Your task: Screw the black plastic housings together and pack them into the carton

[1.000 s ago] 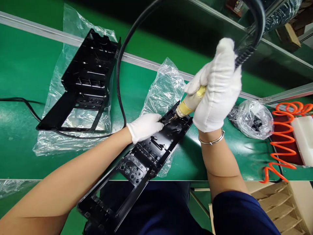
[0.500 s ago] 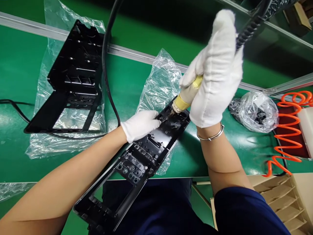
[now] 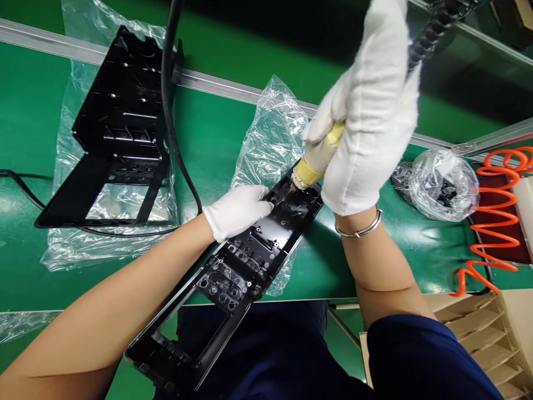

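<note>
Diagonally across the worktop's [image 3: 50,78] near edge lies the black frame [image 3: 233,272], left hand [image 3: 236,210] pressing flat, right hand [image 3: 370,122] gripping the screwdriver [image 3: 318,161], tip down on its far end.

We see bare green bench [image 3: 216,139] between the near black frame [image 3: 245,261] and the second frame [image 3: 120,128] to its left, crossed by a hanging black cable [image 3: 175,139]. Right of the near frame, a bag of parts [image 3: 443,186] and an orange coiled hose [image 3: 491,222] crowd the bench.
</note>
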Tool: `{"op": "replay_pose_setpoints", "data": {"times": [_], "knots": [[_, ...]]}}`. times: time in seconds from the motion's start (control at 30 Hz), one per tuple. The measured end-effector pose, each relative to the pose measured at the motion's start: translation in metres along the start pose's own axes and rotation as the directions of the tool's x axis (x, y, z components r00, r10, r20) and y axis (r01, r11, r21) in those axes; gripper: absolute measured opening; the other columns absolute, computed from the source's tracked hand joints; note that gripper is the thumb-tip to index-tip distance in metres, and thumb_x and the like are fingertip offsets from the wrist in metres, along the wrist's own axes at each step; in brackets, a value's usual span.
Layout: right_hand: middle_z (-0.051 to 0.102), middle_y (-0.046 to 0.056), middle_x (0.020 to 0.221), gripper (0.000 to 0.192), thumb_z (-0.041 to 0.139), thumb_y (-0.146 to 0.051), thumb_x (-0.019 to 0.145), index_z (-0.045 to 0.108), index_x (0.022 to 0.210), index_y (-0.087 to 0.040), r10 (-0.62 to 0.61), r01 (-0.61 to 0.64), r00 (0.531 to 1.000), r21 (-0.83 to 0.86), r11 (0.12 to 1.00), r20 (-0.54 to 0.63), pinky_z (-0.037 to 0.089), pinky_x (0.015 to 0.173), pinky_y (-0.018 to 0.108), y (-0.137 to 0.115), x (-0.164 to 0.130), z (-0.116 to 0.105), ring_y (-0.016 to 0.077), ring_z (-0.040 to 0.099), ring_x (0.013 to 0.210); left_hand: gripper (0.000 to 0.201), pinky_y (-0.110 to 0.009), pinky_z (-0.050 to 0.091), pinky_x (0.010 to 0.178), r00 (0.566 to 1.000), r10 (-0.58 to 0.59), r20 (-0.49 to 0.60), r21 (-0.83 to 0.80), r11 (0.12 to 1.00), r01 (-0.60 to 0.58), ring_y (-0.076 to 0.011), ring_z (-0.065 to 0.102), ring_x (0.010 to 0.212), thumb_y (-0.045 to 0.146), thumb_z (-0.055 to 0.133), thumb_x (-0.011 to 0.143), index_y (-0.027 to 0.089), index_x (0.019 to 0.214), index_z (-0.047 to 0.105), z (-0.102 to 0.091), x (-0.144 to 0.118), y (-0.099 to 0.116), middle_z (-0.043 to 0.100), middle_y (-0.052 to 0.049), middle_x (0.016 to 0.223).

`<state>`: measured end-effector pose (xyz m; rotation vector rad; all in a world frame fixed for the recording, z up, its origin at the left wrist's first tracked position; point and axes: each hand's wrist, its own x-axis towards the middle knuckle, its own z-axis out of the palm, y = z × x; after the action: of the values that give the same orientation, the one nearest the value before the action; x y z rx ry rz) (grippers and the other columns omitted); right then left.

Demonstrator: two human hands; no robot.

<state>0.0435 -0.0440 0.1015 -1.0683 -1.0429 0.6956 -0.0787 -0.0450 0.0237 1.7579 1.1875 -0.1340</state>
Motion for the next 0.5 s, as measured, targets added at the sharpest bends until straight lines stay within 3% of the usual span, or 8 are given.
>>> {"op": "replay_pose_setpoints", "data": {"times": [0.07, 0.17, 0.27, 0.33, 0.4, 0.5], "knots": [[0.062, -0.004, 0.118, 0.021, 0.049, -0.031, 0.091, 0.053, 0.108, -0.019, -0.121, 0.121, 0.992, 0.009, 0.993, -0.021, 0.057, 0.068, 0.017, 0.0011, -0.0011, 0.0007, 0.0117, 0.065, 0.099, 0.015, -0.030, 0.042, 0.062, 1.000, -0.006, 0.003, 0.003, 1.000, 0.006, -0.0210, 0.062, 0.070, 0.031, 0.044, 0.078, 0.020, 0.075, 0.053, -0.0005, -0.0005, 0.0011, 0.064, -0.003, 0.073], [0.062, -0.004, 0.117, 0.020, 0.049, -0.031, 0.092, 0.053, 0.107, -0.020, -0.147, 0.146, 0.989, -0.019, 0.989, -0.019, 0.060, 0.075, 0.021, 0.0021, -0.0019, -0.0003, 0.0140, 0.064, 0.106, 0.015, -0.030, 0.043, 0.064, 1.000, -0.007, 0.006, 0.006, 1.000, 0.006, -0.0217, 0.062, 0.072, 0.031, 0.044, 0.078, 0.019, 0.076, 0.053, -0.0012, -0.0005, 0.0016, 0.065, -0.003, 0.074], [0.062, -0.006, 0.117, 0.020, 0.048, -0.032, 0.092, 0.053, 0.108, -0.021, -0.144, 0.144, 0.989, -0.040, 0.989, -0.011, 0.054, 0.059, 0.014, 0.0034, -0.0008, -0.0031, 0.0066, 0.064, 0.079, 0.016, -0.030, 0.043, 0.064, 1.000, 0.007, 0.004, 0.002, 1.000, -0.007, -0.0220, 0.062, 0.072, 0.032, 0.044, 0.078, 0.019, 0.076, 0.053, -0.0011, 0.0001, 0.0001, 0.065, -0.003, 0.075], [0.063, -0.006, 0.117, 0.022, 0.049, -0.033, 0.092, 0.054, 0.109, -0.020, -0.152, 0.152, 0.988, -0.039, 0.988, 0.006, 0.046, 0.048, 0.012, 0.0048, 0.0006, -0.0045, 0.0010, 0.051, 0.058, 0.016, -0.030, 0.043, 0.064, 1.000, 0.014, 0.000, -0.004, 1.000, -0.014, -0.0219, 0.062, 0.072, 0.032, 0.044, 0.077, 0.019, 0.077, 0.053, -0.0007, 0.0005, -0.0008, 0.065, -0.003, 0.075], [0.063, -0.005, 0.114, 0.022, 0.050, -0.033, 0.092, 0.054, 0.109, -0.019, -0.159, 0.159, 0.987, -0.006, 0.987, 0.014, 0.041, 0.044, 0.012, 0.0058, 0.0013, -0.0046, -0.0004, 0.041, 0.051, 0.016, -0.031, 0.043, 0.064, 1.000, 0.018, -0.006, 0.002, 1.000, -0.018, -0.0218, 0.062, 0.071, 0.032, 0.044, 0.076, 0.019, 0.076, 0.053, -0.0004, 0.0004, -0.0009, 0.065, -0.003, 0.075], [0.063, -0.004, 0.112, 0.019, 0.050, -0.030, 0.092, 0.055, 0.106, -0.018, -0.166, 0.166, 0.986, 0.034, 0.986, 0.002, 0.039, 0.044, 0.014, 0.0056, 0.0005, -0.0024, 0.0000, 0.038, 0.051, 0.016, -0.031, 0.043, 0.064, 1.000, 0.014, -0.012, 0.009, 1.000, -0.014, -0.0216, 0.061, 0.071, 0.032, 0.043, 0.074, 0.019, 0.075, 0.054, -0.0007, -0.0001, 0.0005, 0.065, -0.003, 0.074]]}}
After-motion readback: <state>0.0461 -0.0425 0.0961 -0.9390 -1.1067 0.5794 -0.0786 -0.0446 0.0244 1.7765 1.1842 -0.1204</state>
